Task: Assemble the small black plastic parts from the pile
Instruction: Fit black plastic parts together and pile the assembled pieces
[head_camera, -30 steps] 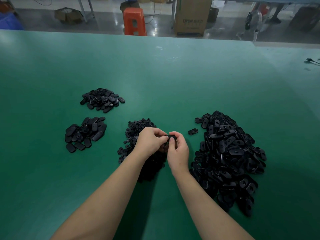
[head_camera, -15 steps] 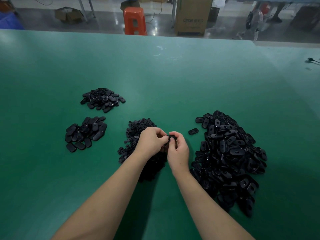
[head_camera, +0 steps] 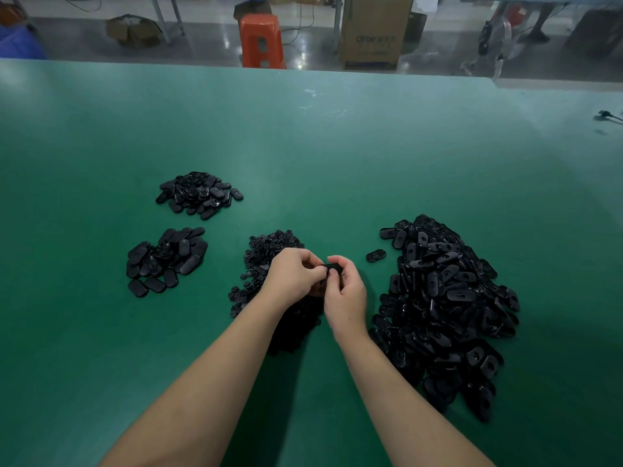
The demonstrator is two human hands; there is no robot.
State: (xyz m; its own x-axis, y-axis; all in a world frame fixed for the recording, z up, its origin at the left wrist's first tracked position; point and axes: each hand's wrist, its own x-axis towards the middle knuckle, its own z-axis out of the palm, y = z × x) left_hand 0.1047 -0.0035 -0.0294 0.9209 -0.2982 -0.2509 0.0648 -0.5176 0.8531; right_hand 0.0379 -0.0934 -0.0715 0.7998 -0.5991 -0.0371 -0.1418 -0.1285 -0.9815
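Part (head_camera: pixel 333 268): smooth black plastic oval, long axis roughly left-right.
Grip: left hand (head_camera: pixel 295 274) and right hand (head_camera: pixel 345 294) both pinch it, mid-frame.

Small black oval part (head_camera: pixel 333 268) pinched between both hands, beside big pile (head_camera: pixel 448 305).

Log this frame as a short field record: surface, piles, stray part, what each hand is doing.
surface: green table
piles: big oval-part pile on the right; small round-part pile in the centre; two smaller piles on the left
stray part: single oval piece beside big pile
left hand: pinches black part
right hand: grips same part
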